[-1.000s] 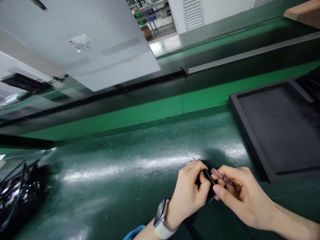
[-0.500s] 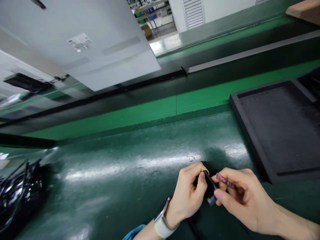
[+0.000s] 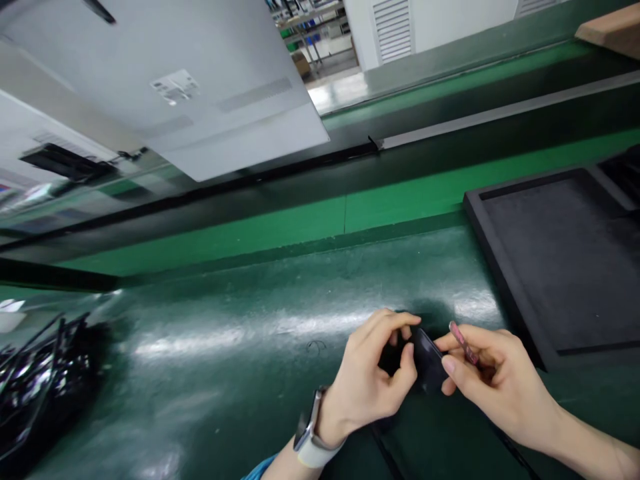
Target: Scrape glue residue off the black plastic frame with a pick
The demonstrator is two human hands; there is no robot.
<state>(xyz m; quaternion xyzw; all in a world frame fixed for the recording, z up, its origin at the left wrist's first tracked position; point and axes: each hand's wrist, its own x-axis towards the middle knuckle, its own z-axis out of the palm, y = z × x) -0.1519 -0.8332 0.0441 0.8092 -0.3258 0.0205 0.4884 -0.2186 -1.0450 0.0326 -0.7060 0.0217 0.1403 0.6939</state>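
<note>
A thin, dark, glossy flat piece is held up between my hands over the green work surface. Its exact kind cannot be made out. My right hand pinches its right edge between thumb and fingers. Tucked in the same hand, a slim tool with a pink-and-dark handle points up and left. My left hand, with a watch on its wrist, is at the piece's left side. Its thumb and index finger are apart, the index tip close to the top corner; whether it touches is unclear.
A black shallow tray lies on the right. At the left edge sits a heap of shiny black parts. A small loose thread lies on the green surface. A large pale panel stands behind the ledge.
My left finger and thumb have parted from their pinch on the dark piece. The piece now shows its broad face, and the pink-handled tool points more upward.
</note>
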